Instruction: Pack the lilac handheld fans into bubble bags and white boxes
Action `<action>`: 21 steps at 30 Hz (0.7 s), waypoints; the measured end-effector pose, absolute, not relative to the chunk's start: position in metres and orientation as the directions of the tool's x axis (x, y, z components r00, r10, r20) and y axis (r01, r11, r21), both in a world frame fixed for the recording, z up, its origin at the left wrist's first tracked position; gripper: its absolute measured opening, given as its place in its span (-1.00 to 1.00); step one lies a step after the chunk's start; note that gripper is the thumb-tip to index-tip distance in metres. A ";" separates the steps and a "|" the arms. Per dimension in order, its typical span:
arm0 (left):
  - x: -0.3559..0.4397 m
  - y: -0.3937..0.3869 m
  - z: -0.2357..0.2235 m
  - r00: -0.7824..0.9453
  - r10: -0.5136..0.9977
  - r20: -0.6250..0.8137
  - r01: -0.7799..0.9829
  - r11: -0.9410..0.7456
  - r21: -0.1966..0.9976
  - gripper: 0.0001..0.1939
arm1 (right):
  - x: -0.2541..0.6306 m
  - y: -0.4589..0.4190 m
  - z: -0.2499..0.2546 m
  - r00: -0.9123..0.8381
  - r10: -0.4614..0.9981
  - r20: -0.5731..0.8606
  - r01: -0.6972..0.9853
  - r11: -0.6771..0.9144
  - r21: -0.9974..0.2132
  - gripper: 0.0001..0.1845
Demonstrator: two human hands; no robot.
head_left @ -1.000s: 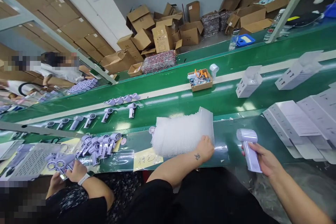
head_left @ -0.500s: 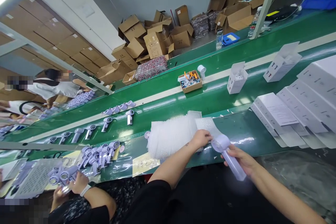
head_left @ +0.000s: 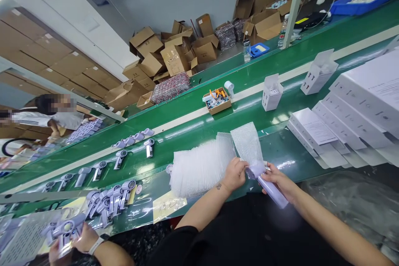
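My left hand pinches the near edge of a clear bubble-wrap bag, which stands up off the bench. My right hand is closed around a lavender handheld fan, its handle tilted down toward me. The fan's round head lies at the mouth of the bag, partly covered by the clear film; how far it is inside I cannot tell. To the left of my left hand a thick row of bubble-wrap bags lies fanned out on the green bench.
White boxes lie stacked at the right. Two upright white cartons and a small cardboard box of parts stand on the belt. Several fans lie at the left, near a co-worker's hands holding fans.
My left hand has lifted a bubble-wrap bag off the row. The fan's head has come to the bag's mouth. The view has shifted slightly right.
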State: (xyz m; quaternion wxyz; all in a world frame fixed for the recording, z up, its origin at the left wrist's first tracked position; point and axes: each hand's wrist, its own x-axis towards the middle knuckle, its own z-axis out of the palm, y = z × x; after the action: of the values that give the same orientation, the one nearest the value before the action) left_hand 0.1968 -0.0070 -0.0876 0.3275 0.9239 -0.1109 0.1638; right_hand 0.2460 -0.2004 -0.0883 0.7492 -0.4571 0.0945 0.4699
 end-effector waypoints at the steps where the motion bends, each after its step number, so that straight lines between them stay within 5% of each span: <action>1: 0.194 -0.007 -0.088 0.913 -0.122 0.390 -0.327 -0.790 0.519 -0.79 | 0.247 -0.201 -0.086 0.554 0.614 -0.562 -0.785 0.160 -0.598 -0.39; 7: 0.192 -0.023 -0.076 0.903 -0.308 0.300 -0.404 -0.846 0.348 -0.74 | 0.248 -0.202 -0.078 0.541 0.592 -0.598 -0.800 0.144 -0.582 -0.58; 11: 0.196 -0.031 -0.067 0.881 -0.443 0.167 -0.472 -0.795 0.380 -0.72 | 0.248 -0.207 -0.075 0.639 0.456 -0.620 -0.757 0.233 -0.610 -0.64; 17: 0.212 -0.054 -0.061 0.985 -0.164 -0.047 -0.078 -0.677 0.732 -0.80 | 0.246 -0.201 -0.079 0.613 0.415 -0.672 -0.787 0.246 -0.566 -0.72; 21: 0.237 -0.056 -0.055 0.970 0.027 -0.242 0.211 -0.593 0.777 -0.83 | 0.249 -0.200 -0.091 0.487 0.487 -0.725 -0.865 0.153 -0.478 -0.77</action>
State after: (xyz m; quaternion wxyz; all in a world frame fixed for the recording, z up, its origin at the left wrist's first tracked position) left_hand 0.2368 -0.0561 -0.0550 0.4458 0.8866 0.0671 -0.1030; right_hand 0.2487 -0.1999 -0.0911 0.7308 -0.4576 0.2064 0.4625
